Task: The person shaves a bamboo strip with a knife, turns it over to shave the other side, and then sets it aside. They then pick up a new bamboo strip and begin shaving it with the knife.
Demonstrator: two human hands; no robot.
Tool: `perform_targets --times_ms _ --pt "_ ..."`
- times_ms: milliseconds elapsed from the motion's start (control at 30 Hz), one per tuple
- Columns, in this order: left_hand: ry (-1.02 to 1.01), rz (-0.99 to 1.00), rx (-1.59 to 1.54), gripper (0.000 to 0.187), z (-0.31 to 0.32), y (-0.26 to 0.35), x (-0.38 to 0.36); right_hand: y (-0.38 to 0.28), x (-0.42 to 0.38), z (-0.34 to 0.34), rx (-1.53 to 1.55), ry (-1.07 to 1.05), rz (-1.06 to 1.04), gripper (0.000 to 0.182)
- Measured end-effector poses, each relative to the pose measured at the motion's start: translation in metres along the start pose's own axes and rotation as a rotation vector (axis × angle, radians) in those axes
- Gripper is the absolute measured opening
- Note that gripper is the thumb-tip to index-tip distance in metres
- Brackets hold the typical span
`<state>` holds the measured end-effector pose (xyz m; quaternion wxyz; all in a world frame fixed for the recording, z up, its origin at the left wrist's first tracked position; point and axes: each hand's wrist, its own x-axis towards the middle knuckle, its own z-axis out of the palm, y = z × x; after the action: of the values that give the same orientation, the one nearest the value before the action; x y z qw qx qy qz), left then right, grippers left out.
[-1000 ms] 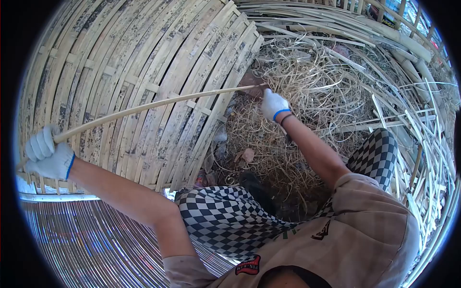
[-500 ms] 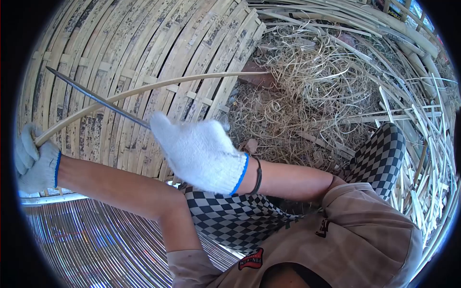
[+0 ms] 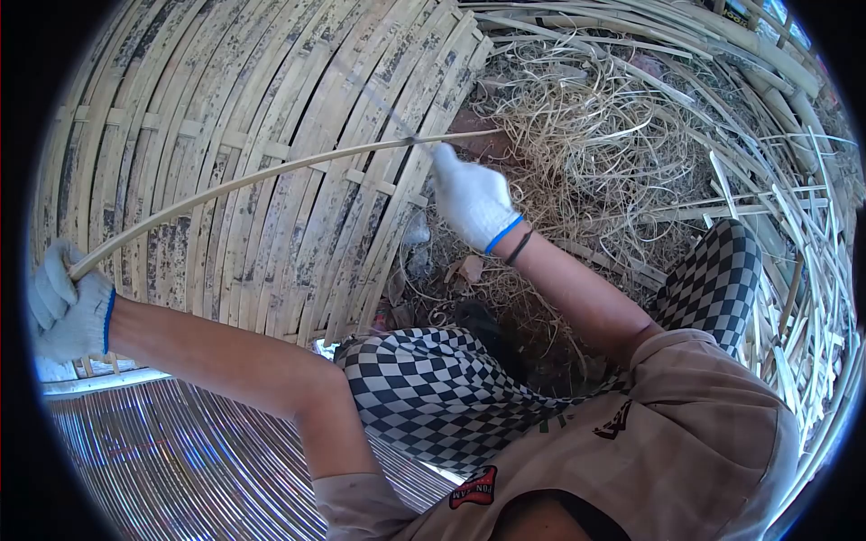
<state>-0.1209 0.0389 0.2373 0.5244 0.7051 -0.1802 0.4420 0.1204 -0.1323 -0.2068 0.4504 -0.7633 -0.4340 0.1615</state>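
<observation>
My left hand point(image 3: 68, 307), in a white knit glove with a blue cuff, is closed around the near end of a long, thin bamboo strip point(image 3: 236, 182). The strip arches across to the right, its far end over a brownish block at the edge of the shavings. My right hand point(image 3: 476, 200), gloved the same way, is closed on a knife, whose handle the fingers hide. Smeared by motion, the knife's narrow blade point(image 3: 377, 101) points up and left and crosses the strip near its far end.
A woven bamboo panel point(image 3: 244, 99) fills the upper left. Curly bamboo shavings point(image 3: 595, 126) are heaped on the ground beyond the right hand. Split bamboo strips point(image 3: 803, 298) lie along the right side. A slatted screen point(image 3: 189, 451) is at lower left.
My right hand has moved up and right with the knife, along the strip toward its far end. My left hand has stayed at the strip's near end.
</observation>
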Motion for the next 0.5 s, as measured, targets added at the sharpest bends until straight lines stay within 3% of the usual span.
perform_targets --times_ms 100,200,300,367,500 --pt "0.049 -0.032 -0.074 0.052 -0.008 0.012 -0.002 0.066 0.016 0.036 -0.106 0.092 -0.023 0.017" --pt "0.218 0.054 0.073 0.052 0.002 0.006 0.003 0.041 0.005 0.007 -0.055 0.039 -0.002 0.025" --pt "0.208 0.068 0.106 0.051 -0.006 0.005 -0.003 0.059 0.007 0.033 -0.034 0.052 0.021 0.024" --pt "0.107 0.028 0.062 0.051 -0.01 0.002 -0.008 0.108 0.022 0.053 -0.109 0.042 0.179 0.021" --pt "0.212 0.048 0.123 0.054 -0.011 0.004 -0.006 0.137 0.025 0.052 -0.148 0.111 0.082 0.02"
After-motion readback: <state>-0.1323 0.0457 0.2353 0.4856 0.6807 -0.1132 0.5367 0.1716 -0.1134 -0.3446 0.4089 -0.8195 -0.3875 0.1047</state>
